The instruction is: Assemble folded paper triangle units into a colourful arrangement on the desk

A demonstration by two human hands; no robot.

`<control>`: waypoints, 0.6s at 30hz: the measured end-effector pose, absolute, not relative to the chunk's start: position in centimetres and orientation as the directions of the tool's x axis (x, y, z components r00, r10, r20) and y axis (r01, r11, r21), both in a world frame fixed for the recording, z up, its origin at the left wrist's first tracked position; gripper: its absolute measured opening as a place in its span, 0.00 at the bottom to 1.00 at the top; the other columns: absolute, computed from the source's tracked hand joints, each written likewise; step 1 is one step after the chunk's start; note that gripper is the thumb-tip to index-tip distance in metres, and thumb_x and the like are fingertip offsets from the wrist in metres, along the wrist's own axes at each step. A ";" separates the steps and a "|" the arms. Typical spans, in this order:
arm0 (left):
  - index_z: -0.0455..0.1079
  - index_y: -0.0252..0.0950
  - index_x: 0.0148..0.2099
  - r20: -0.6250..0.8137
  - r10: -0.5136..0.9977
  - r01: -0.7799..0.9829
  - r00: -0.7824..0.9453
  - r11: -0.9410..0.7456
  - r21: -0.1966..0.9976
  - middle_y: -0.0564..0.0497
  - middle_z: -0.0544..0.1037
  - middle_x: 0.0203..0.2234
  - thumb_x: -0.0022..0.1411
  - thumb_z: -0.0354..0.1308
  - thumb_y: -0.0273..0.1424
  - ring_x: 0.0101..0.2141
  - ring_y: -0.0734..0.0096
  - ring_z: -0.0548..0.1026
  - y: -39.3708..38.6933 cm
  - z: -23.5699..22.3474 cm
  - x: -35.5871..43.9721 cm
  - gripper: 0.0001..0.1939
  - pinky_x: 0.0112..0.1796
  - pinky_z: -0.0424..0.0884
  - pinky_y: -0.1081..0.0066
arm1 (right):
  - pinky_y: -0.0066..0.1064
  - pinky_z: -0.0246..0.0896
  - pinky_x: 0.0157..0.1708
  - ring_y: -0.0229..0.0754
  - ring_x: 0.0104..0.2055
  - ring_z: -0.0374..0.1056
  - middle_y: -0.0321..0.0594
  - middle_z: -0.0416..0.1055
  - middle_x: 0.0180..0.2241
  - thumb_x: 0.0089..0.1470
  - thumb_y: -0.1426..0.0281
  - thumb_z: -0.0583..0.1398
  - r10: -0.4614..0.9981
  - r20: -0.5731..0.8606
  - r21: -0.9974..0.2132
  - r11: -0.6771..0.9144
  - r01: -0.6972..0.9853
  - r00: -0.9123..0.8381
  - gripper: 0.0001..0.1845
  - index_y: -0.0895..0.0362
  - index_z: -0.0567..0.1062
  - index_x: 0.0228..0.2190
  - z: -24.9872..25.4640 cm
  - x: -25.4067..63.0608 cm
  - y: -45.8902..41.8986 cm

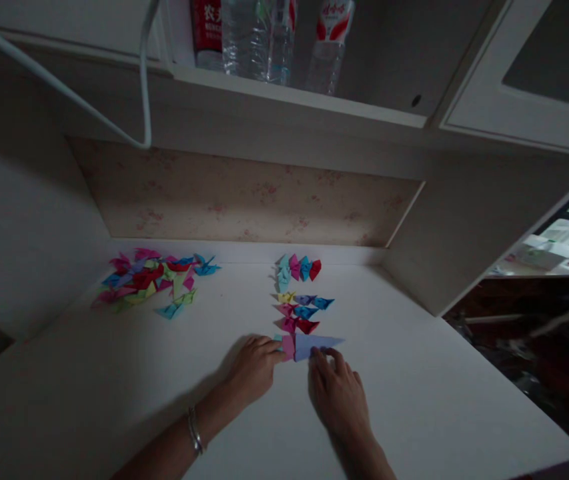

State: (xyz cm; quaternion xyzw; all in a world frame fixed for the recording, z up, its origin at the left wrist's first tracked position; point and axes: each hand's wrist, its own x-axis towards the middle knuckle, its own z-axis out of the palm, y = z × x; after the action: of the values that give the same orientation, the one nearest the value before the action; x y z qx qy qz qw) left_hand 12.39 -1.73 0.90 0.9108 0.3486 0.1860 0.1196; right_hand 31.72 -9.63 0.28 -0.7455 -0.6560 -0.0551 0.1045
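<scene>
Just below the small rows of folded paper, my left hand (259,363) has its fingers drawn together at a pink piece of paper (287,347). A bit of teal paper (278,339) shows beside those fingertips. My right hand (340,388) pinches the lower edge of a purple folded paper (309,345), which tapers to a point on the right. The purple paper lies right against the pink one. Above them, small origami pieces in pink, red, blue and yellow (305,311) sit in short rows, with a further group of origami (305,267) near the back edge.
A heap of colourful origami (149,277) lies at the back left of the white desk (414,373). Overhead, a shelf (294,97) holds clear bottles (329,57) and a red-labelled one. A white bent tube (145,87) hangs at the upper left.
</scene>
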 end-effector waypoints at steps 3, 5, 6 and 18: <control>0.75 0.46 0.46 0.258 0.685 0.587 0.681 -0.721 0.367 0.55 0.79 0.44 0.56 0.53 0.17 0.43 0.66 0.71 -1.7 0.7 12.5 0.21 0.45 0.61 0.63 | 0.39 0.58 0.43 0.48 0.47 0.68 0.44 0.64 0.55 0.62 0.64 0.47 0.971 0.203 -0.081 -0.115 0.990 0.129 0.21 0.47 0.67 0.54 0.4 31.7 -9.6; 0.75 0.46 0.45 0.257 0.690 0.587 0.677 -0.717 0.376 0.56 0.79 0.43 0.56 0.53 0.17 0.43 0.66 0.71 -1.7 0.7 12.5 0.21 0.45 0.61 0.64 | 0.40 0.58 0.43 0.48 0.47 0.68 0.44 0.63 0.56 0.62 0.64 0.46 0.972 0.193 -0.080 -0.118 0.990 0.131 0.21 0.47 0.67 0.54 0.5 31.7 -9.6; 0.75 0.46 0.45 0.256 0.691 0.588 0.676 -0.715 0.377 0.56 0.79 0.44 0.56 0.54 0.17 0.43 0.66 0.71 -1.8 0.7 12.5 0.21 0.45 0.61 0.64 | 0.40 0.58 0.43 0.48 0.47 0.68 0.44 0.63 0.57 0.62 0.64 0.46 0.973 0.190 -0.079 -0.121 0.990 0.134 0.21 0.47 0.67 0.55 0.6 31.7 -9.6; 0.71 0.49 0.51 0.259 0.702 0.606 0.663 -0.707 0.366 0.54 0.77 0.46 0.60 0.51 0.18 0.47 0.65 0.70 -2.5 1.8 12.6 0.23 0.47 0.62 0.62 | 0.41 0.61 0.44 0.48 0.48 0.69 0.46 0.61 0.58 0.62 0.65 0.47 0.969 0.203 -0.113 -0.118 0.987 0.139 0.22 0.50 0.67 0.55 0.9 31.7 -9.6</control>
State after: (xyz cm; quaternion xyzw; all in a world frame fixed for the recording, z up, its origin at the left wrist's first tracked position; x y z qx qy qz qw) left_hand 12.59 -2.53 1.77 0.9033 0.3620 0.1933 0.1252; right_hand 31.67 -9.62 0.92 -0.7465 -0.6550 -0.0394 0.1101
